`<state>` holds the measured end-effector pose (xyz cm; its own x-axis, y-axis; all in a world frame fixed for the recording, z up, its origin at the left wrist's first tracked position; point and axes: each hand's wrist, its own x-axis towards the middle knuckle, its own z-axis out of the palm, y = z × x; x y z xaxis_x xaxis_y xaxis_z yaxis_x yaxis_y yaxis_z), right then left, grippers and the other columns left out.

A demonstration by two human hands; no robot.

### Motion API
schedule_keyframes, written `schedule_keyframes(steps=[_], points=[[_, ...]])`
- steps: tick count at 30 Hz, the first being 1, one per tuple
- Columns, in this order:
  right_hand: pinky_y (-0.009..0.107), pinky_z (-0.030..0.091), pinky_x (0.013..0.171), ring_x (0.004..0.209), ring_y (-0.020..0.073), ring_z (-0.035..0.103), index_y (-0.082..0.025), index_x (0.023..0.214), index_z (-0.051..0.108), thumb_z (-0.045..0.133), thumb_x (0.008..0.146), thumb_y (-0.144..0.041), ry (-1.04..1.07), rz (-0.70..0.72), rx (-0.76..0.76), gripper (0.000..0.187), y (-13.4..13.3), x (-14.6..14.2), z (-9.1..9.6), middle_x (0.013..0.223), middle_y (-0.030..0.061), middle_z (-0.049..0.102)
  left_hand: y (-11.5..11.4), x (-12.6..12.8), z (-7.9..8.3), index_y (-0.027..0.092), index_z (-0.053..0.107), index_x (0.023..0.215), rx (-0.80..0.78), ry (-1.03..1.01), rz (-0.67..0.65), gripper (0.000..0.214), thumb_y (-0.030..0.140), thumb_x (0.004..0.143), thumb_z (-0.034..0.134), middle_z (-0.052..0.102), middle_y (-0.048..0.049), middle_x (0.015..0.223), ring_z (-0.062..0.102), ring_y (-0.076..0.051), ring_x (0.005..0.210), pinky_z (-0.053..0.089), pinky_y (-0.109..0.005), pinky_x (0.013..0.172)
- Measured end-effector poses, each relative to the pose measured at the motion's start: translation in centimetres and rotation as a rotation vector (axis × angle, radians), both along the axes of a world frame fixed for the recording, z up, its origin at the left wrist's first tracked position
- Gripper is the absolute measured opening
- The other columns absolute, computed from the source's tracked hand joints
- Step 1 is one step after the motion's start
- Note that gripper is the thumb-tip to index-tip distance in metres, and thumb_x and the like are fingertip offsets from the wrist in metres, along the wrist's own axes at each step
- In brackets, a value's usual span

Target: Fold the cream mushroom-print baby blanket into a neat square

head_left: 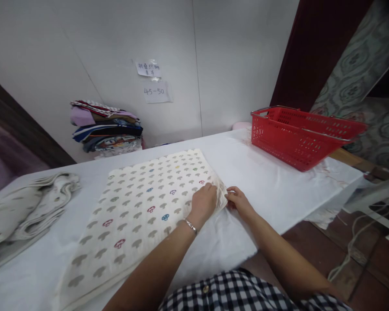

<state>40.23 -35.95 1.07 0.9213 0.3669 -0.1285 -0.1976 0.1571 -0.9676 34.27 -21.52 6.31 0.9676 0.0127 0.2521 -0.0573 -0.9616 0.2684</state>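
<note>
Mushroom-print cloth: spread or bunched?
Mostly spread: the cloth lies flat on the table, crumpled at the edge near the left hand and right hand.

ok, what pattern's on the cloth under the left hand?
Cloth: greyish mushroom shapes, a few pink or blue, on off-white; best in head view.

Bench (272, 198), white-covered. On it: one cream cloth (139, 224), grey mushroom print with scattered coloured motifs, spread flat, right-hand edge rumpled. One folded bundle (16, 207), pale, patterned, left end. One red basket (285, 142), perforated, metal-handled, right end, apart from the cloth.
</note>
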Motion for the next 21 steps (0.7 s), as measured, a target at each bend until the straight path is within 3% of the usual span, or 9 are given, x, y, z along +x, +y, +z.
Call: schedule_keyframes(steps=[3, 8, 12, 15, 18, 21], points=[[0.018, 0.028, 0.034, 0.036, 0.0082, 0.041, -0.022, 0.083, 0.044, 0.065, 0.061, -0.029, 0.000, -0.005, 0.015, 0.031, -0.1, 0.1, -0.3, 0.046, -0.0091, 0.049, -1.2, -0.2, -0.8, 0.018, 0.055, 0.090, 0.091, 0.099, -0.080, 0.018, 0.019, 0.087, 0.037, 0.056, -0.0059, 0.094, 0.056, -0.017, 0.080, 0.040, -0.028, 0.064], [0.018, 0.031, 0.034, 0.035, 0.0068, 0.039, -0.022, 0.084, 0.044, 0.066, 0.061, -0.029, -0.004, -0.006, 0.044, 0.032, -0.2, 0.2, -0.4, 0.048, -0.0107, 0.046, -1.9, 0.0, -1.7, 0.021, 0.055, 0.093, -0.055, 0.056, -0.059, 0.019, 0.024, 0.088, 0.037, 0.057, -0.0020, 0.092, 0.056, -0.014, 0.084, 0.041, -0.025, 0.069], [0.019, 0.032, 0.034, 0.035, 0.0075, 0.041, -0.022, 0.084, 0.044, 0.065, 0.061, -0.027, -0.016, -0.009, 0.027, 0.030, -0.2, 0.2, -0.5, 0.048, -0.0106, 0.046, -2.1, -0.4, -1.9, 0.021, 0.056, 0.095, -0.009, 0.060, -0.083, 0.021, 0.023, 0.088, 0.036, 0.057, -0.0036, 0.095, 0.054, -0.016, 0.087, 0.041, -0.028, 0.072], [0.020, 0.034, 0.034, 0.035, 0.0083, 0.043, -0.022, 0.085, 0.044, 0.063, 0.063, -0.025, -0.027, 0.001, 0.036, 0.030, -0.3, 0.3, -0.8, 0.049, -0.0105, 0.048, -2.3, -0.7, -2.1, 0.020, 0.055, 0.095, -0.009, 0.048, -0.096, 0.021, 0.033, 0.087, 0.041, 0.056, -0.0052, 0.097, 0.053, -0.018, 0.089, 0.041, -0.030, 0.074], [0.021, 0.037, 0.036, 0.038, 0.0092, 0.046, -0.023, 0.086, 0.044, 0.062, 0.063, -0.027, -0.026, 0.007, 0.060, 0.030, -0.4, 0.3, -0.7, 0.054, -0.0089, 0.051, -2.2, -0.6, -2.4, 0.020, 0.055, 0.092, -0.075, 0.040, -0.084, 0.020, 0.037, 0.084, 0.047, 0.057, -0.0045, 0.095, 0.053, -0.018, 0.088, 0.040, -0.029, 0.073], [0.022, 0.039, 0.038, 0.045, 0.0113, 0.050, -0.022, 0.086, 0.045, 0.061, 0.065, -0.028, -0.044, -0.011, 0.044, 0.027, -0.4, 0.0, 0.0, 0.057, -0.0061, 0.054, -1.9, -0.3, -2.5, 0.021, 0.056, 0.088, -0.242, 0.089, -0.001, 0.016, 0.033, 0.082, 0.049, 0.060, -0.0017, 0.086, 0.055, -0.015, 0.079, 0.039, -0.026, 0.067]])
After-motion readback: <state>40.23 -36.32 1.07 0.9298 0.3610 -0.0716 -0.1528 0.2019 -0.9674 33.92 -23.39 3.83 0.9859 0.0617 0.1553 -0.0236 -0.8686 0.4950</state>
